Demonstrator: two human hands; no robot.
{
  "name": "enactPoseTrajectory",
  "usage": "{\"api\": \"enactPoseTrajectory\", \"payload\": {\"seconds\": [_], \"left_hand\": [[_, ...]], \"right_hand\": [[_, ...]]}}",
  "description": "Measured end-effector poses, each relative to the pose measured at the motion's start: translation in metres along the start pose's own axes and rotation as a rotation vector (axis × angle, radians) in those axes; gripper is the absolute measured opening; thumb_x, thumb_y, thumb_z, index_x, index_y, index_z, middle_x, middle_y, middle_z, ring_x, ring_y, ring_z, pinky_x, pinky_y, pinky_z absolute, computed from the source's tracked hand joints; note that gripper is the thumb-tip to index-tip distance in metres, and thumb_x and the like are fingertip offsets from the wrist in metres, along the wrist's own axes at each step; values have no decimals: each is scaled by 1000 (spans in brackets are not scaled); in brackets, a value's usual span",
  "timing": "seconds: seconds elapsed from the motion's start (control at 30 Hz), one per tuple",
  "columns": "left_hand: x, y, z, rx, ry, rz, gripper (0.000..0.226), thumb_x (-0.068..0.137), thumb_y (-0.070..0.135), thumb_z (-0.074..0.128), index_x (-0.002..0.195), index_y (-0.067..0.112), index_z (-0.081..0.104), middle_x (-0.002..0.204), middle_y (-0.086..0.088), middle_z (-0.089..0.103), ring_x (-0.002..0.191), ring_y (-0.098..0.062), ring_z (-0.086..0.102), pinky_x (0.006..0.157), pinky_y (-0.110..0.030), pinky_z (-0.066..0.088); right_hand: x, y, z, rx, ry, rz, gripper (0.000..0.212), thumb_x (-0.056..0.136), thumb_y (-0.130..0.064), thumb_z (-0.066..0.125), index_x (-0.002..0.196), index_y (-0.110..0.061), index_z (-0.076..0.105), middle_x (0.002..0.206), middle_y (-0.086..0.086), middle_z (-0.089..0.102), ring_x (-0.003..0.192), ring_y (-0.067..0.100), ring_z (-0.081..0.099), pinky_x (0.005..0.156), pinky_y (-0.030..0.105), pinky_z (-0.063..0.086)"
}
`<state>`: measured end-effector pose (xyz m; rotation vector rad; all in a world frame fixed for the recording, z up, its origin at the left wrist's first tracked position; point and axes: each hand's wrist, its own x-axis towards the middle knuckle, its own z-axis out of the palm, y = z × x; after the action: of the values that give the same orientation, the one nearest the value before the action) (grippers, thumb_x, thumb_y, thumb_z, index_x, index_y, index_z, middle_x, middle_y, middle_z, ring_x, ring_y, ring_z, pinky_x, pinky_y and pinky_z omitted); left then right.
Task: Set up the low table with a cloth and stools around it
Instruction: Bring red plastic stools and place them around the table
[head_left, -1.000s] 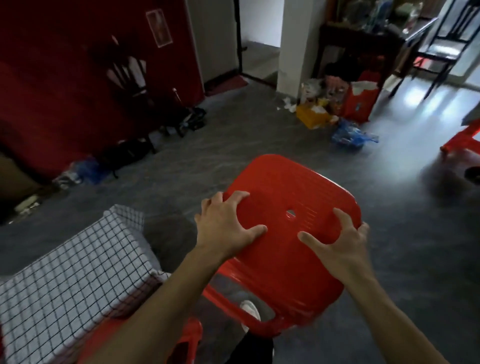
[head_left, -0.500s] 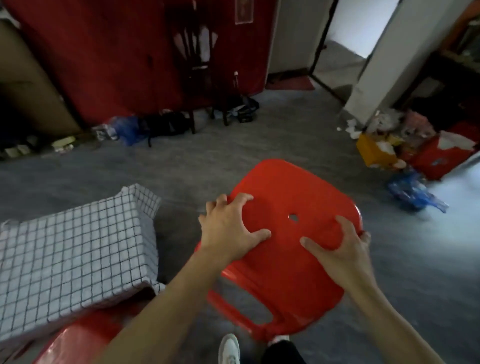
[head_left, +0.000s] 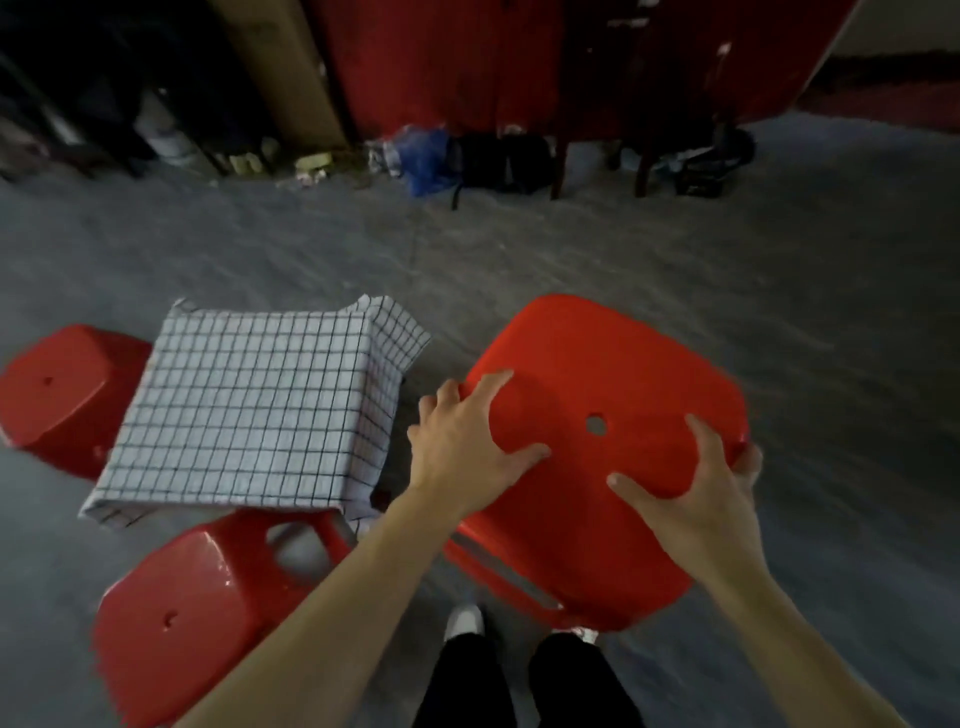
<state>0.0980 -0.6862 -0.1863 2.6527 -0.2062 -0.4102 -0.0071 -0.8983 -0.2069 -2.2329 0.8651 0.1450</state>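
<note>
Nearest the camera: two legs in dark trousers (head_left: 519, 686) and the toes of white shoes (head_left: 464, 619) on the grey floor (head_left: 779, 291).

Stools counted: three, all red plastic, each with a small hole in the seat. One near stool (head_left: 176, 613) stands at lower left, its far edge at the near edge of the covered surface. One held stool (head_left: 613, 374) is in front of the person, seat tilted toward the camera, to the right of the surface and apart from it. One far stool (head_left: 57, 395) sits at the left side of the surface, partly under the hanging cloth.

Hands: the left hand (head_left: 462, 441) lies on the seat's left edge, fingers spread, thumb laid across the seat top. The right hand (head_left: 696, 493) takes the right edge, thumb on top, fingers wrapped round the rim. Both grips are clamped on the held stool; both forearms reach forward from the lower frame.

Surface: one low table, fully draped by one white cloth (head_left: 249, 405) with a dark grid, corners hanging down on every visible side.

Open room: bare floor lies beyond and to the right of the held stool. Along the far red wall (head_left: 467, 57) lie bags and litter (head_left: 431, 156), and dark chair legs (head_left: 558, 166), well apart from the surface.
</note>
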Motion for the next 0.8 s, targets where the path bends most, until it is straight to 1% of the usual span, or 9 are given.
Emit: {"api": "enactPoseTrajectory", "payload": {"seconds": [0.07, 0.13, 0.27, 0.4, 0.5, 0.63, 0.8], "left_hand": [[22, -17, 19, -3, -4, -64, 91, 64, 76, 68, 141, 58, 23, 147, -13, 37, 133, -34, 34, 104, -57, 37], [48, -39, 40, -18, -13, -122, 93, 64, 76, 68, 142, 58, 22, 152, -14, 33, 136, -35, 31, 108, -57, 34], [93, -88, 87, -49, -16, -164, 95, 61, 74, 71, 141, 57, 24, 146, -11, 37, 131, -33, 35, 106, -57, 37], [141, -146, 136, -87, -21, -173, 96, 58, 71, 74, 140, 55, 27, 142, -9, 41, 128, -32, 39, 105, -55, 39], [175, -185, 168, -102, -50, -175, 97, 58, 67, 78, 140, 53, 29, 137, -7, 44, 125, -30, 42, 104, -53, 40], [214, -230, 201, -114, -67, -177, 98, 58, 64, 81, 140, 53, 28, 137, -6, 43, 125, -30, 41, 103, -53, 41], [249, -274, 221, -130, -77, -206, 99, 58, 60, 82, 141, 51, 28, 137, -6, 42, 125, -31, 41, 103, -54, 41]], "right_hand": [[27, -2, 23, -29, -25, -46, 107, 58, -68, 78, 144, -47, 18, 154, 2, 2, 132, 39, 39, 99, 62, 43], [56, -2, 50, -58, -60, -61, 106, 60, -65, 79, 144, -46, 18, 155, 3, 1, 134, 38, 37, 100, 62, 42], [115, 7, 112, -96, -114, -86, 108, 56, -62, 83, 144, -45, 21, 153, 3, 6, 131, 40, 39, 100, 62, 43], [164, 17, 181, -133, -115, -106, 111, 53, -62, 83, 143, -44, 22, 152, 3, 11, 134, 39, 35, 103, 61, 41], [189, 25, 232, -135, -108, -102, 110, 53, -59, 85, 143, -44, 24, 152, 2, 11, 133, 38, 36, 102, 60, 42], [220, 32, 292, -103, -92, -95, 107, 54, -55, 87, 142, -45, 27, 151, 0, 14, 129, 34, 41, 96, 52, 46], [248, 29, 352, -78, -80, -112, 104, 55, -50, 89, 142, -43, 31, 150, -1, 16, 125, 27, 42, 95, 44, 46]]}}
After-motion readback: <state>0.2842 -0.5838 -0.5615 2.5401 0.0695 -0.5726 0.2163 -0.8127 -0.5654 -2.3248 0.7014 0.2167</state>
